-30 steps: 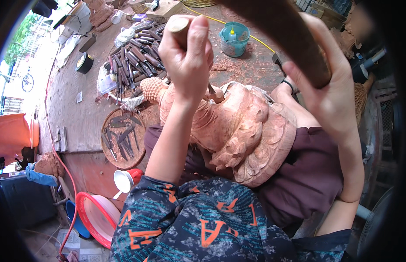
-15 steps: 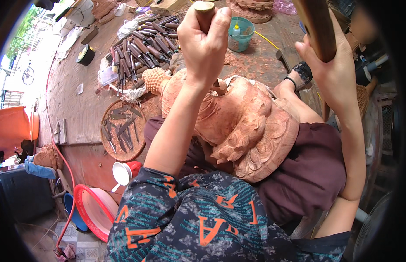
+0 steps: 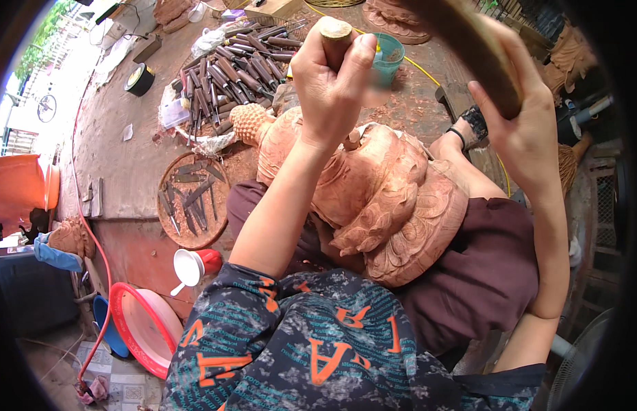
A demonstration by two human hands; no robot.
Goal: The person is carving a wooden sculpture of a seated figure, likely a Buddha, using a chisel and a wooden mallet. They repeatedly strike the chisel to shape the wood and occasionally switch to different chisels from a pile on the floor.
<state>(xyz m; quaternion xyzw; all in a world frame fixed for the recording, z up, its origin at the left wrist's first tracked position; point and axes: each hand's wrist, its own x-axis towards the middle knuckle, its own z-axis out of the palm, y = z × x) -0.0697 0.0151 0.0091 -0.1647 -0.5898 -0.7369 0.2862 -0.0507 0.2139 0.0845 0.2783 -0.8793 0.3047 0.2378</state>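
A carved wooden statue [image 3: 370,188] lies on its side across my lap, its knobbly head [image 3: 250,125] to the left and its petal-carved base [image 3: 428,240] to the right. My left hand [image 3: 330,103] is wrapped round the upright handle of a carving chisel [image 3: 336,42], whose flat butt end points up. The hand hides most of the tool, and its lower end meets the statue around the body. My right hand [image 3: 524,127] is raised to the right, gripping a thick wooden mallet [image 3: 479,51] that slants up and leftward above the statue; its upper end leaves the picture.
Beyond the statue lies a heap of wooden-handled chisels [image 3: 233,75]. A round tray [image 3: 219,236] of blades sits to the left, near a white-and-red cup [image 3: 190,267]. A teal bucket [image 3: 390,65] stands behind my left hand. A red-rimmed basin [image 3: 154,329] leans at lower left.
The mallet has swung leftward and tilts more over the statue, with my right hand slightly lower. My left hand and the chisel sit a little further right and lower in the picture.
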